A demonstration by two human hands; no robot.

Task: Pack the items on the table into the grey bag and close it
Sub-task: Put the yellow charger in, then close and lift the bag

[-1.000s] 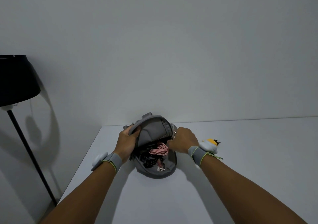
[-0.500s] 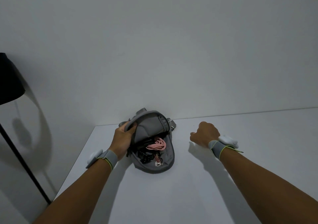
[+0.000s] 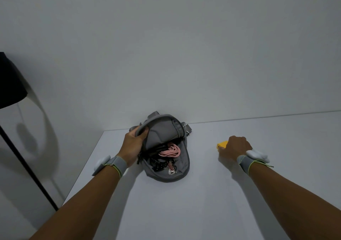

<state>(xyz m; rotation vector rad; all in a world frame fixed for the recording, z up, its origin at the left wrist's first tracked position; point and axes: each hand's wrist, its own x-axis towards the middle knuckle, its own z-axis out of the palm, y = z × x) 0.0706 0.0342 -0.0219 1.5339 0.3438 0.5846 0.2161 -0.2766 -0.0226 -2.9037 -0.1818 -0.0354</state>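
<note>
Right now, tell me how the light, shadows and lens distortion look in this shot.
Head view: dim, soft light from above and to the right, with no glare; both forearms cast long grey shadows leftward on the white table. The wide lens bows the table's far edge. The black lampshade throws a blurred shadow on the wall. The open grey fabric bag stays sharp; the small yellow item is half hidden.

Dim, even light; soft shadows, wide-angle edge bending.
</note>
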